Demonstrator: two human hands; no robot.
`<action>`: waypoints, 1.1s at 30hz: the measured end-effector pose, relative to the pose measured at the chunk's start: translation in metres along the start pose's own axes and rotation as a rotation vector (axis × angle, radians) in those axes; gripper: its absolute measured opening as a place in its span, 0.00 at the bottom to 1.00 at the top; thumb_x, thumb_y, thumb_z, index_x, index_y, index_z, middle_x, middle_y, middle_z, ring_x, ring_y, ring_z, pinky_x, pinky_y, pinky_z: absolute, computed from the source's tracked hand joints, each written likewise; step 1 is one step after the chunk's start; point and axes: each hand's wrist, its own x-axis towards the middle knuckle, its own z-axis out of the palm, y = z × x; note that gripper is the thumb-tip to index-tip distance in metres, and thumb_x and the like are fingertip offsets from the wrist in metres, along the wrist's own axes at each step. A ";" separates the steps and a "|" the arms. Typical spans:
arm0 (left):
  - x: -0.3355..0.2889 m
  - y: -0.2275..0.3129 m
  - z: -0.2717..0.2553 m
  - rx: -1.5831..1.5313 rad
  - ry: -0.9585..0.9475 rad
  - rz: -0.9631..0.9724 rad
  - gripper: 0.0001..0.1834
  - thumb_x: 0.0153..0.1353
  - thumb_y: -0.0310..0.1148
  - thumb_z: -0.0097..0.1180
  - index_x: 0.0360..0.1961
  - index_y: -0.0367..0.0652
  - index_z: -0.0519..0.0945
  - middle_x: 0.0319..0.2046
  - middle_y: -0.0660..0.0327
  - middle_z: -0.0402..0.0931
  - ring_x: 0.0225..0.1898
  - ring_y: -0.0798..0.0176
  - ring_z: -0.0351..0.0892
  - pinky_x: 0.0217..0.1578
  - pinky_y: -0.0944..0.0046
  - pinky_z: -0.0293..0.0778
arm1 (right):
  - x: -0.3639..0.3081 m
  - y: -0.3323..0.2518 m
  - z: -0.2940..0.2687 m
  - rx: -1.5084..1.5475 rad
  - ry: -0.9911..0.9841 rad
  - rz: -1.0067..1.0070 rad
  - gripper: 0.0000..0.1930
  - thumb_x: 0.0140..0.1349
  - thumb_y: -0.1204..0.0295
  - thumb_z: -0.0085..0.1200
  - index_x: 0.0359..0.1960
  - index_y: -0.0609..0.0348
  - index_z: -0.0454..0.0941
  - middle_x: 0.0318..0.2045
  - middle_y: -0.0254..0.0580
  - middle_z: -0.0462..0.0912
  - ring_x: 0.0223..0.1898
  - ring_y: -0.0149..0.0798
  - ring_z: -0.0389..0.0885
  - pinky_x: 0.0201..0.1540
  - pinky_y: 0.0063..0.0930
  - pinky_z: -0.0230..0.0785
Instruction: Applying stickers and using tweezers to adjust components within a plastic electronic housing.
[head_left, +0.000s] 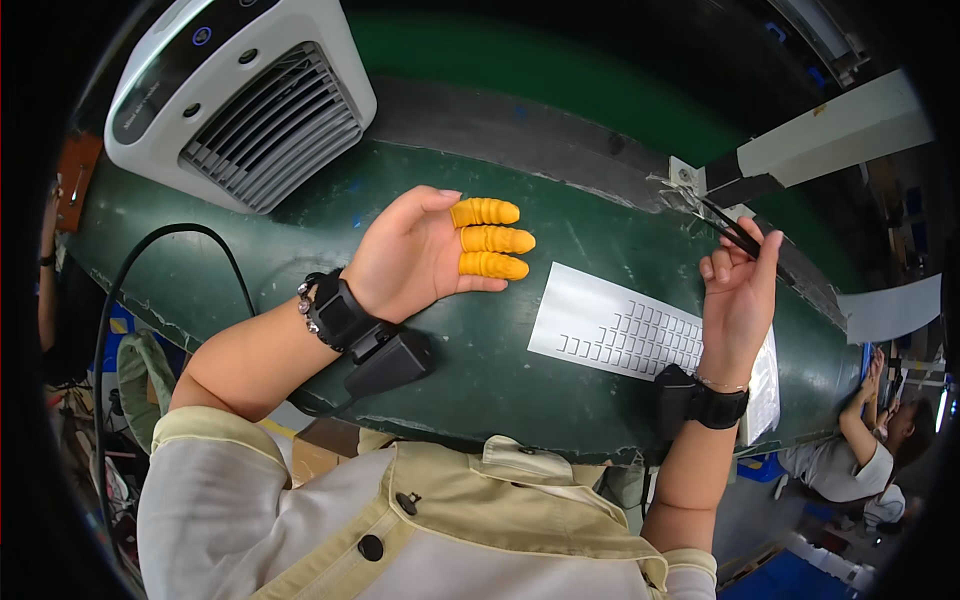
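Tweezers [740,237], slim, black, tapered, clamped in right hand [738,305] near rear end, presumably for keeping fingers clear of tips. Open and empty, left hand [410,250], with yellow ribbed rubber finger cots [497,240], likely against smudging. Between hands, white rectangular sheet [568,310], apparently for easy reach.

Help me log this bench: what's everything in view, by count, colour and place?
Workbench: one, green, centre
Vented appliance: one, white and grey, upper left
Cable: one, black, left
Sheet: one, white with dark marks, right of centre
Tweezers: one pair, black, in the right hand
Finger cots: three, yellow, on the left hand
Wrist devices: two, black, left and right
Beaded bracelet: one, dark, beside the left device
Bar: one, pale, upper right
Person: one clearly seen, pale top, far right
Background items: uncountable, mixed colours, rim
Shirt: one, white and beige, bottom
Left hand: one, yellow-tipped, centre
Right hand: one, uncovered, right
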 end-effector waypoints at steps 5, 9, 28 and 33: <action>-0.002 0.002 -0.003 -0.028 0.043 -0.005 0.26 0.53 0.44 0.37 0.46 0.34 0.65 0.42 0.47 0.68 0.42 0.49 0.70 0.45 0.56 0.65 | 0.010 0.011 -0.001 -0.271 0.001 0.034 0.13 0.56 0.71 0.46 0.41 0.67 0.69 0.28 0.40 0.72 0.21 0.22 0.64 0.28 0.20 0.64; -0.003 0.001 -0.008 -0.028 0.048 0.003 0.25 0.53 0.43 0.37 0.46 0.34 0.65 0.42 0.47 0.68 0.42 0.48 0.70 0.45 0.55 0.65 | 0.016 0.019 -0.011 -0.434 -0.026 0.022 0.15 0.54 0.71 0.49 0.41 0.67 0.69 0.28 0.38 0.73 0.22 0.22 0.66 0.29 0.19 0.66; -0.005 0.002 -0.015 -0.070 -0.014 0.028 0.30 0.56 0.47 0.32 0.49 0.31 0.60 0.45 0.45 0.66 0.43 0.47 0.69 0.44 0.58 0.66 | 0.018 0.041 -0.011 -0.456 -0.137 0.045 0.08 0.55 0.77 0.45 0.34 0.65 0.61 0.26 0.43 0.72 0.28 0.29 0.72 0.33 0.24 0.73; -0.004 0.004 -0.017 -0.092 -0.013 0.021 0.30 0.56 0.47 0.32 0.50 0.31 0.60 0.45 0.44 0.65 0.43 0.47 0.69 0.44 0.58 0.66 | 0.018 0.043 -0.011 -0.492 -0.132 0.056 0.08 0.55 0.77 0.45 0.34 0.65 0.61 0.26 0.43 0.72 0.30 0.30 0.73 0.32 0.23 0.72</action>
